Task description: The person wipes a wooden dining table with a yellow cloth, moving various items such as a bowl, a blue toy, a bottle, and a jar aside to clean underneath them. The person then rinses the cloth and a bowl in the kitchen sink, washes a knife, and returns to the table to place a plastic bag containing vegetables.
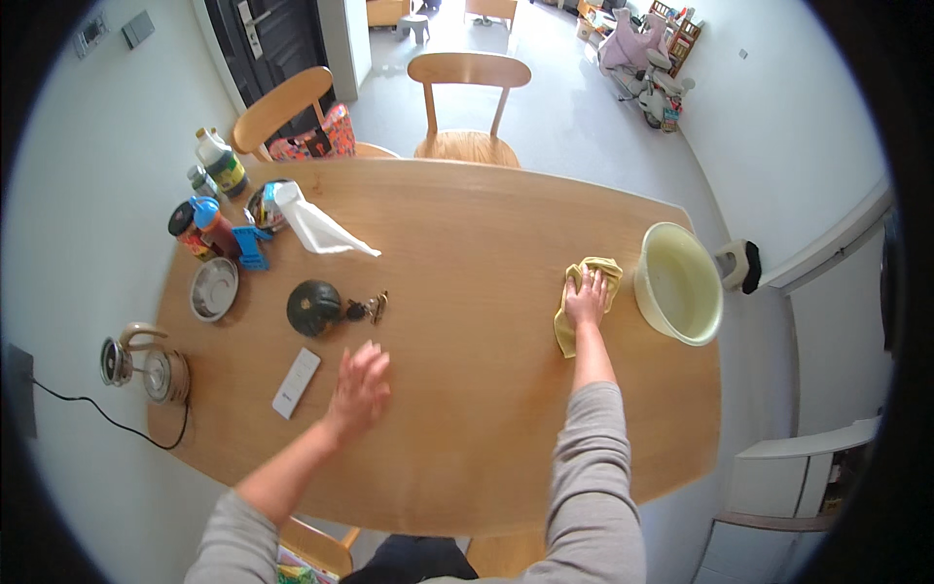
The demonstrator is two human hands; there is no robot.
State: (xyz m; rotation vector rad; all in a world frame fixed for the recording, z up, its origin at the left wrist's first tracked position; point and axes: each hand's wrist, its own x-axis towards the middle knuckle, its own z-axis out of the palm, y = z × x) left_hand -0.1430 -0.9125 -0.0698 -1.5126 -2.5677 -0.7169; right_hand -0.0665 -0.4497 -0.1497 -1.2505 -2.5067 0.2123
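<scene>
My right hand (587, 298) holds a yellow cloth (565, 336) pressed against the wooden tabletop (467, 306), with fingers extended and the fabric bunched around them. Just right of it stands a pale yellow-green plastic basin (678, 285). My left hand (360, 387) is empty, its fingers apart and slightly blurred, over the left half of the table. Nearest to that hand are a white remote control (296, 383), a dark green squash (314, 308) and a small dark and gold ornament (368, 308). Whether the left hand touches the wood I cannot tell.
At the left are a metal bowl (214, 290), a blue holder (252, 247), bottles and jars (222, 164), white tissue (317, 223) and a glass kettle (166, 376) with a black cord (109, 420). Chairs (467, 146) stand at the far edge; a wall (87, 233) borders the left.
</scene>
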